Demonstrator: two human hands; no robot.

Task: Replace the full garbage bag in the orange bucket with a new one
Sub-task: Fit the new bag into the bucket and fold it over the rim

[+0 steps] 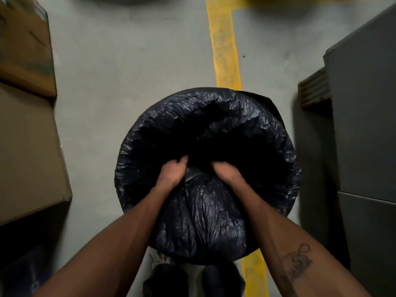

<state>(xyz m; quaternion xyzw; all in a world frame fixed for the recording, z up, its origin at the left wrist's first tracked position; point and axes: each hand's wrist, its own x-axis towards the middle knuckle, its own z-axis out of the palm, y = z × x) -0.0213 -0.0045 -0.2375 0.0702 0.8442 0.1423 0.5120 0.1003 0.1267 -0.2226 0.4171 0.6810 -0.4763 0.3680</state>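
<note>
A black garbage bag (246,116) is stretched over the round top of the bucket in the middle of the floor; no orange of the bucket shows. The bag's dark opening lies at the centre. A bulging fold of the same plastic (203,215) hangs over the near side. My left hand (171,172) and my right hand (227,172) are side by side at the near edge of the opening, each with fingers curled into the plastic. The fingertips are hidden in the dark folds.
Cardboard boxes (27,133) are stacked along the left. A grey metal cabinet (364,125) with a vent stands on the right. A yellow floor line (225,50) runs away behind the bucket. My dark shoes (192,279) are just below the bag.
</note>
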